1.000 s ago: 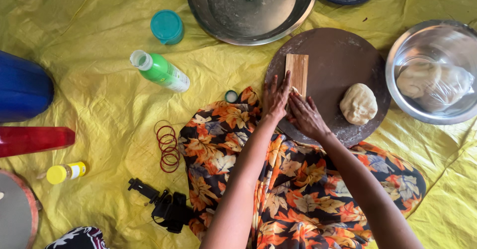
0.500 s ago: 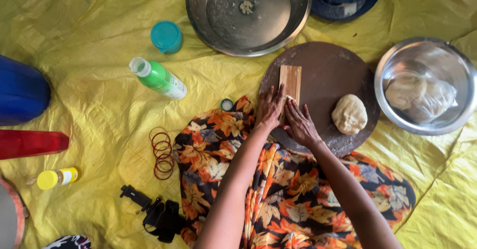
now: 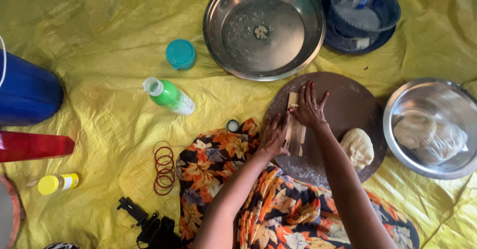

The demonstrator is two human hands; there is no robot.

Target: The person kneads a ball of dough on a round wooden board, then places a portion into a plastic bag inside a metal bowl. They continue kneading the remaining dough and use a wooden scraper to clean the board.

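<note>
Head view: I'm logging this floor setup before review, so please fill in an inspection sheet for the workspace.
Surface: yellow plastic sheet, creased, covers the floor.
Job's things: round dark board, floured; ridged wooden paddle on it; dough ball on the board's right.
Clutter: large steel plate, steel bowl holding dough, green bottle lying down, teal lid, red bangles, yellow-capped bottle.
Grippers: left hand and right hand both flat on the paddle.
Cables: black strap or clamp, kind unclear.
Surroundings: blue container, red object.
</note>
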